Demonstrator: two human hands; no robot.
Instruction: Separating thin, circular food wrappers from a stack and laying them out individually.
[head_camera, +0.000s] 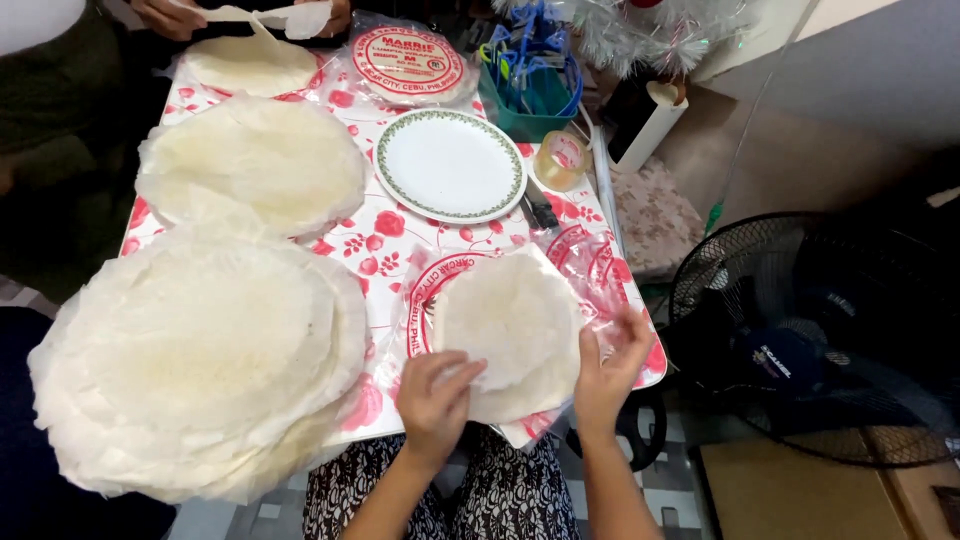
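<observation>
My left hand (437, 396) pinches the near edge of the top sheet of a small stack of thin, round white wrappers (510, 325). That stack lies on its clear plastic bag with red print (600, 270) at the table's near right. My right hand (610, 370) rests on the stack's right edge with its fingers spread. A large pile of separated wrappers (200, 360) sits to the left, overhanging the table's near edge.
A second wrapper pile (255, 160) and an empty green-rimmed white plate (450, 165) lie further back. Another person's hands (175, 15) hold a wrapper over a third pile (250, 65). A sealed wrapper pack (408, 62), tape roll (560, 160), teal basket (530, 95) and black fan (810, 330) surround.
</observation>
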